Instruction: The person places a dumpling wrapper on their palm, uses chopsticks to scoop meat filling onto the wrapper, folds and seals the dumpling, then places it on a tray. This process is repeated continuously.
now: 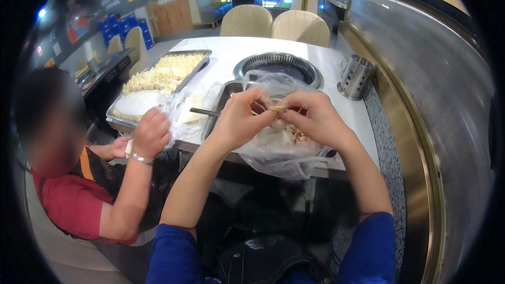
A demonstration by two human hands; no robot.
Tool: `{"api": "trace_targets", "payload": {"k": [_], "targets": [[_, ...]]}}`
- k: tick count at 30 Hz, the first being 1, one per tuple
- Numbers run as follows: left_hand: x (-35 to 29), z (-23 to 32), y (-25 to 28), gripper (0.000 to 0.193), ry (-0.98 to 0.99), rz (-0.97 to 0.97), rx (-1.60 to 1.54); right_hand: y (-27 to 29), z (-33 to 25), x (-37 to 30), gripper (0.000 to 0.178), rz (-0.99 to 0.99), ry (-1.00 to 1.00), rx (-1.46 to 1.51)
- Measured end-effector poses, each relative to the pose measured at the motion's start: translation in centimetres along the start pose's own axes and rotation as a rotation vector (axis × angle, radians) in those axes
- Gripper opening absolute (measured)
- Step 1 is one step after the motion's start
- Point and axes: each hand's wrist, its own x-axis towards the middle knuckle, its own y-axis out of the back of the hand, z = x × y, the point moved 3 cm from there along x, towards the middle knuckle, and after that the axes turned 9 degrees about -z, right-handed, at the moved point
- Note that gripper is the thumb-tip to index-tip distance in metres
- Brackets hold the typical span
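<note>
My left hand [241, 120] and my right hand [319, 120] meet over a metal pan [230, 90]. Between their fingertips they pinch a small, pale yellow wonton [276, 109], partly hidden by the fingers. Beneath them a clear plastic bag [281, 164] lines the pan and spreads over the table edge. Minced filling [299, 135] shows inside it beside my right hand. A utensil's dark handle [204, 111] sticks out to the left of my left hand. Farther left lies a stack of square wrappers [191, 109].
A metal tray [206, 55] holds rows of folded wontons [167, 71]. Behind the pan is a round burner [310, 66] set into the white table. A perforated metal cup [356, 78] stands at right. On the left, a co-worker's raised hand [151, 134] is close to the tray.
</note>
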Motion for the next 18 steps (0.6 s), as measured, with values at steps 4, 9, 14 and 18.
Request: {"api": "trace_targets", "payload": {"k": [4, 9, 14, 18], "targets": [[-0.2, 0.4, -0.8, 0.010, -0.002, -0.031, -0.162, 0.5, -0.6, -0.7, 0.009, 0.032, -0.071, 0.012], [-0.3, 1.5, -1.4, 0.009, 0.019, 0.066, 0.187, 0.6, 0.0, -1.0, 0.010, 0.050, -0.069, 0.029], [0.0, -0.6, -0.9, 0.011, -0.029, 0.072, 0.117, 0.5, 1.8, -0.7, 0.012, -0.039, -0.123, 0.235], [0.3, -1.7, -0.4, 0.012, -0.066, 0.070, 0.026, 0.3, 1.8, -0.4, 0.012, -0.057, -0.194, 0.350]]}}
